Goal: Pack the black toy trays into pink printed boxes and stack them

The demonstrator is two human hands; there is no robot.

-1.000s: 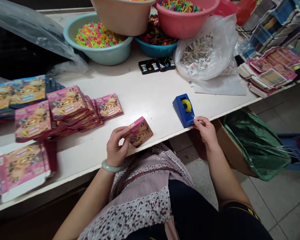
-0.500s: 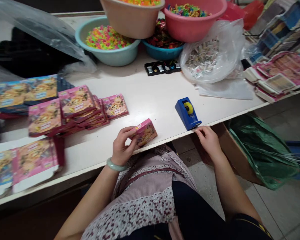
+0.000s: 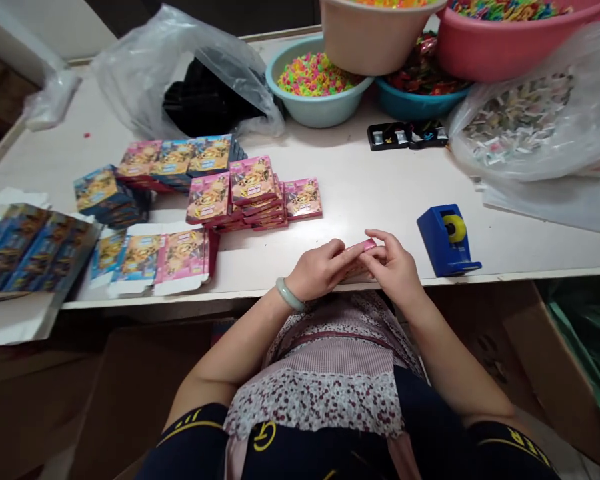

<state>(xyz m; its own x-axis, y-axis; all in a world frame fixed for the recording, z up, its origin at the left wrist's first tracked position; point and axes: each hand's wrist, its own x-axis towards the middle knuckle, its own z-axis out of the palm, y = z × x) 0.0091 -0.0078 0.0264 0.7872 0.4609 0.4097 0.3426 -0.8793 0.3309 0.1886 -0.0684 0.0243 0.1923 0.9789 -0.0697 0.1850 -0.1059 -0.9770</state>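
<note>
Pink box (image 3: 364,247) pinched between both hands at the near table edge, mostly hidden behind the fingers, only a pink top strip showing.

White table (image 3: 360,193) spreading away from the hands in every direction. Clear plastic bag (image 3: 180,60) with something black inside, far off beyond the left hand and to its left. Second clear bag (image 3: 530,127) full of small paper pieces, beyond the right hand and to its right. Beige basin (image 3: 370,40) and pink basin (image 3: 505,47) straight ahead at the far edge, stacked over a pale blue basin (image 3: 315,107) of neon bits and a darker blue basin (image 3: 415,103). Flat printed box blanks (image 3: 155,257) lying to the left of the left hand, near the table edge. Stack of folded pink boxes (image 3: 253,190) just beyond the left hand, with blue ones (image 3: 105,193) further left. Blue tape dispenser (image 3: 445,240) with a yellow roll, just right of the right hand, not touching it. Black tray (image 3: 407,135) of small pieces beyond the dispenser.

Left hand (image 3: 320,270) curled round the box from the left, fingers stretched along its top. Right hand (image 3: 395,267) closed on the box from the right, fingertips pressing its upper edge. Pale green bangle (image 3: 287,295) on the left wrist.
</note>
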